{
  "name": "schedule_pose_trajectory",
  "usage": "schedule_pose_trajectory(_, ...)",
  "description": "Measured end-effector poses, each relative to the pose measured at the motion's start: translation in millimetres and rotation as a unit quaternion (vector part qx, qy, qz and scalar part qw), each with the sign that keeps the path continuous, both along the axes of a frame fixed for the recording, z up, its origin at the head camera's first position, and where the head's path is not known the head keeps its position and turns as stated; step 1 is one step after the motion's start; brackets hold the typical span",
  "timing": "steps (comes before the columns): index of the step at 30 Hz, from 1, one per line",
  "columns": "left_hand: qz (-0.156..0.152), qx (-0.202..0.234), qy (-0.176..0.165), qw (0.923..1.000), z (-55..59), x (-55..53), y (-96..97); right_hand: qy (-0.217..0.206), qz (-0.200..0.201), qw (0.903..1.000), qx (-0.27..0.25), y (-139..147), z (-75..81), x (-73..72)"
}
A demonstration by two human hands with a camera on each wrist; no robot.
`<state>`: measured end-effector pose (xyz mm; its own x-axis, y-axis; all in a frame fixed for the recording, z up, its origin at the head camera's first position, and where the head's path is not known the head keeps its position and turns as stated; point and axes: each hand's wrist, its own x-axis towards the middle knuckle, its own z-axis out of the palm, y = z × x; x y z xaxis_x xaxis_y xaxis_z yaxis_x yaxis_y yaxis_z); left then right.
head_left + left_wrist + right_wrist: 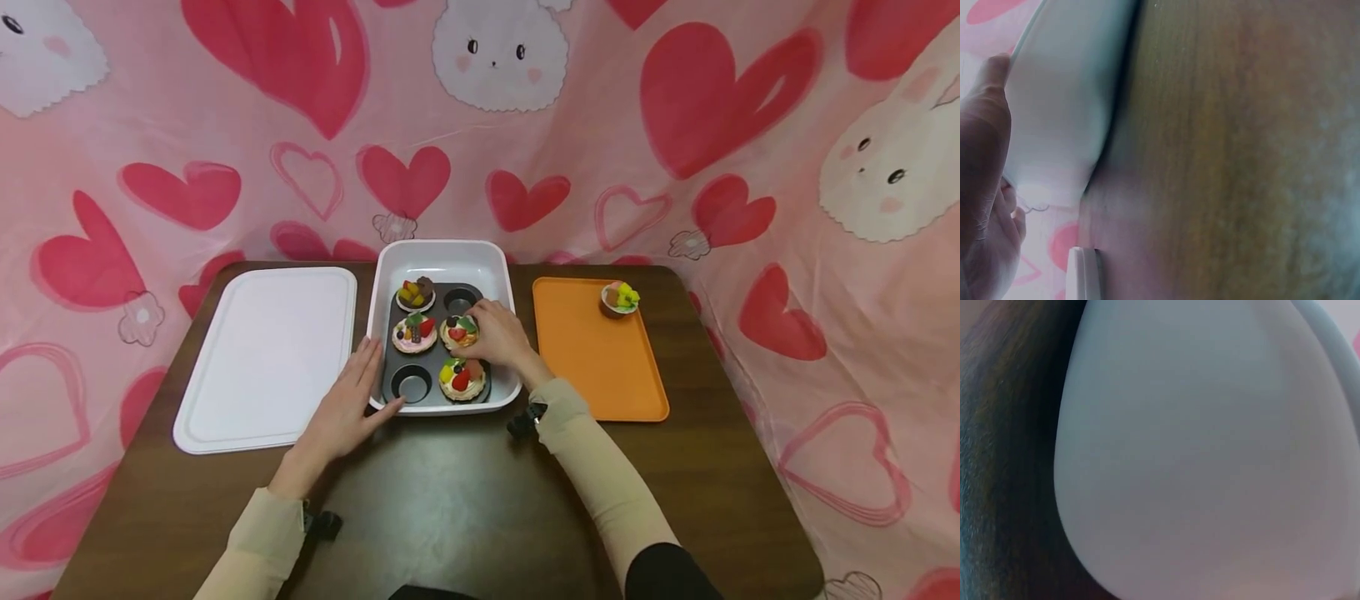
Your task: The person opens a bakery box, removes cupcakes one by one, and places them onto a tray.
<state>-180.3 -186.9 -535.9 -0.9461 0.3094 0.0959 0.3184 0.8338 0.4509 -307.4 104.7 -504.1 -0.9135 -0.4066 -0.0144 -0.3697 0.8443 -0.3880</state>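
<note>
Backdrop: pink heart-and-rabbit cloth [405, 179] hanging behind the table, at 12 o'clock.
Table: dark wood top [480, 500], bearing everything.
White bin: deep-walled [442, 244], between the two trays and straight ahead of the person, likely so both hands can reach inside.
White tray: flat [266, 358], at the bin's 9 o'clock, on the left arm's side.
Orange tray: low-rimmed [592, 362], at the bin's 3 o'clock, probably within easy reach of the right arm.
Muffin pan: dark [433, 365], lying inside the bin, its cups apparently keeping the cakes upright and apart.
Left hand: spread [348, 400] at the bin's 8 o'clock, thumb over the near rim, seemingly to steady the bin.
Right hand: pinching [504, 335] a fruit-topped cake [455, 332] at the pan's 3 o'clock, thumb near, fingers far, perhaps to spare the topping; whether it is lifted, I cannot tell.
Other cakes: chocolate-trimmed [415, 293] at 11, pink-creamed [414, 333] at 9, strawberry-topped [461, 380] at 5.
Lone cake: yellow-topped [619, 300], upright at the orange tray's 1 o'clock.
</note>
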Motion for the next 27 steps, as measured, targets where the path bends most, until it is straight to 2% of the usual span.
schedule_pose_trajectory(8,0.000,0.001,0.004,1.0000,1.5,-1.6,-1.3,0.016,-0.004,0.9998,0.009,-2.9,4.5,-1.3)
schedule_pose_trajectory(27,0.002,0.004,-0.002,1.0000,-3.6,-0.3,0.0,0.009,-0.011,0.9998,0.015,-2.8,-0.6,2.7)
